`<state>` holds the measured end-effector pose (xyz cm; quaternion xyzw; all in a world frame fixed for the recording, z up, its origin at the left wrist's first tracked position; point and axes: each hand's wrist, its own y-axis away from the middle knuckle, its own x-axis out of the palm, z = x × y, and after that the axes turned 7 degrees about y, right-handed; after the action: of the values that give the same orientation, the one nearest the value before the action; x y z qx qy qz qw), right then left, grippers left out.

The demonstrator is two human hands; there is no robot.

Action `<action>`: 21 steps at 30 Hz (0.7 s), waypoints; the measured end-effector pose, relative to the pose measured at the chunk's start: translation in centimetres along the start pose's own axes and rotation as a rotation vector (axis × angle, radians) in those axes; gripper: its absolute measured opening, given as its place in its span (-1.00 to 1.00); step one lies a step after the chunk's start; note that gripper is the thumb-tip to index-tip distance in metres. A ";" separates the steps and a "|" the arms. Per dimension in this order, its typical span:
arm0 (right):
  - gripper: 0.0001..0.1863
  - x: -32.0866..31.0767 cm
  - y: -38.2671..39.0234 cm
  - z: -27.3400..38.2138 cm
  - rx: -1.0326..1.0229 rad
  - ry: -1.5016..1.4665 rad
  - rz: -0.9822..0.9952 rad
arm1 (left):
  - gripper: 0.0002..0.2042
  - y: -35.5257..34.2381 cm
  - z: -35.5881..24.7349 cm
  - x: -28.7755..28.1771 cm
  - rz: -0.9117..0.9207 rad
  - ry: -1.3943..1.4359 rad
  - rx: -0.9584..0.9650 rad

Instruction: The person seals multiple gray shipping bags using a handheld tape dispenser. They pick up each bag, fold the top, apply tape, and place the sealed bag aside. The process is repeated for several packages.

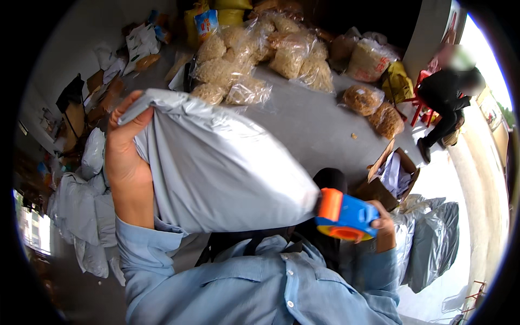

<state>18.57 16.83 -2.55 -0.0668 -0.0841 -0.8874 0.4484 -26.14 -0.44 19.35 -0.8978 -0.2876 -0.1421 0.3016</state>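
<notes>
A full grey plastic mailing bag (216, 168) is lifted in front of my chest, its gathered upper edge at the left. My left hand (130, 141) pinches that upper left corner, thumb over the folded plastic. At the bag's lower right end is a blue and orange tape dispenser (352, 214) with a yellow part below. My right hand (383, 225) is closed around the dispenser's right side. The dispenser's orange front meets the bag's right tip; whether tape sticks there I cannot tell.
Clear bags of pale, dry stuff (233, 59) are heaped on the floor ahead. Filled grey bags lie left (81, 211) and right (433, 244). An open cardboard box (390, 179) stands at the right. Beyond it, a person in dark clothes (447, 89) sits on a red stool.
</notes>
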 end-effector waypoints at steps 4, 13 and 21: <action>-0.24 -4.8 5.2 8.0 -0.489 -0.018 -0.427 | -0.76 0.7 -0.7 5.3 -0.002 0.431 -0.052; -0.44 3.8 4.4 25.8 -0.372 0.611 -0.204 | -0.63 1.4 15.8 -8.3 -0.169 0.257 -0.389; -0.35 12.7 -4.7 26.8 -0.098 0.517 -0.156 | -0.15 2.3 6.8 6.5 0.801 -0.412 0.124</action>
<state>8.41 15.18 25.70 0.1473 0.0713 -0.9097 0.3817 -19.04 5.10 15.80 -0.9281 0.0206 0.1848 0.3227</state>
